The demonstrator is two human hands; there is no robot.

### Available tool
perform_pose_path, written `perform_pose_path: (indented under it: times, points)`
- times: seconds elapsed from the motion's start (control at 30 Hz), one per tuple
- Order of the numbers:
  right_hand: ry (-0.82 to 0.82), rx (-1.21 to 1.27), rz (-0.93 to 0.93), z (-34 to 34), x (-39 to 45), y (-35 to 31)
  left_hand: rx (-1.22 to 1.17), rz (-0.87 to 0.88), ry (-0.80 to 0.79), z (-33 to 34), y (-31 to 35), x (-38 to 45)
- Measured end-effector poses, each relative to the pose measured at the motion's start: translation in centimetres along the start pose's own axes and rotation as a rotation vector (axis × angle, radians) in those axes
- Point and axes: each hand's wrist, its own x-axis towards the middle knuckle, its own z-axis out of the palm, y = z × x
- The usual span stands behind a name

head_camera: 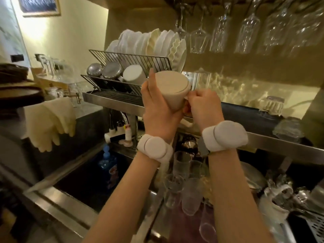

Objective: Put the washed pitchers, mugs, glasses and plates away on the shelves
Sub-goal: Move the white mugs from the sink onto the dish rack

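Beige tapered mug (172, 90), base toward camera, left hand (157, 106) gripping body, right hand (204, 106) pinching its handle

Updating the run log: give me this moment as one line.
left hand: grips beige mug | right hand: pinches its handle | mug: upside down, before dish rack

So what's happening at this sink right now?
A person is holding a beige mug upside down with both hands: the left hand wraps its body, the right hand grips at its handle. They hold it in front of the dish rack, where white plates stand. Washed glasses wait below.
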Motion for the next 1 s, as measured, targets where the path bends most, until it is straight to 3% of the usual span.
perform_pose_path:
  times: [0.27, 0.4, 0.63, 1.0]
  points:
    - [0.257, -0.051, -0.232, 3.7, 4.8, -2.9, -0.178, 0.276, -0.186, -1.9, -5.0, 8.5]
    - [0.268, -0.029, -0.244, 7.1, 7.7, -3.1, -0.283, 0.241, -0.190, -2.1, -8.5, 11.9]
    - [0.244, -0.008, -0.219, 10.9, 10.5, -0.8, -0.258, 0.236, -0.210, -0.9, -12.4, 14.9]
    - [0.247, 0.072, -0.174, 12.2, 13.0, 3.5, -0.302, 0.204, -0.254, 1.5, -15.1, 15.9]
